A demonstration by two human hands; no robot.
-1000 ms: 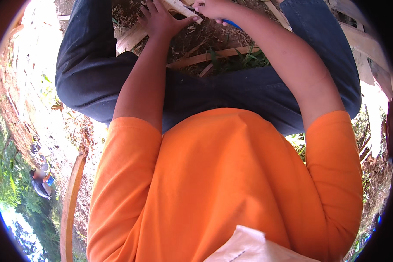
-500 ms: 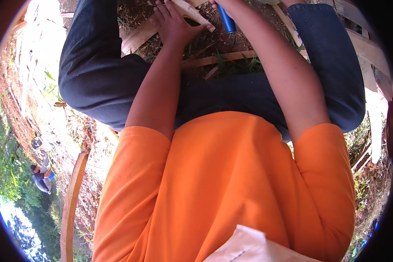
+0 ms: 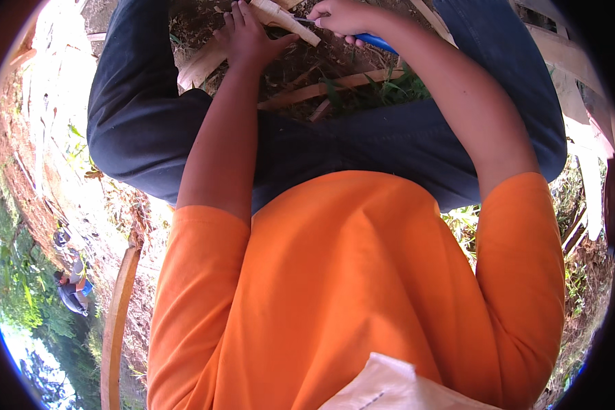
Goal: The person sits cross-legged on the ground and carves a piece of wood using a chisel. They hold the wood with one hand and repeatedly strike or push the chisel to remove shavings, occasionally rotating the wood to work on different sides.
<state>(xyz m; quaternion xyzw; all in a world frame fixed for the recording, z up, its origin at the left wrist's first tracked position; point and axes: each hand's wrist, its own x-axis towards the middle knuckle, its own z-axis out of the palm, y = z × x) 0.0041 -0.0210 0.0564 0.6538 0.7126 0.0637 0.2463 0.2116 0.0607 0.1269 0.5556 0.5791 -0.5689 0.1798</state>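
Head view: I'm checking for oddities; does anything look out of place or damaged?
A pale, creased flap juts over the orange shirt at the lower edge; it looks odd because the frame cuts it off, leaving it unidentifiable. The blue-handled tool in the right hand looks ordinary.

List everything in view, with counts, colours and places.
Wood piece: one, pale, top centre.
Tool: one, blue handle, top centre.
Wood strip: one, tan, before lap.
Slab: one, tan, upper left.
Curved beam: one, brown, lower left.
Boards: several, pale, upper right.
Ground: one patch, brown, top.
Greenery: uncountable, green, far left.
Distant person: one, dark top, left.
Sheet: one, pinkish, bottom.
Shirt: one, orange, centre.
Trousers: one, dark, upper half.
Left fingers: several, bare, near wood piece.
Right fingers: several, bare, around tool.
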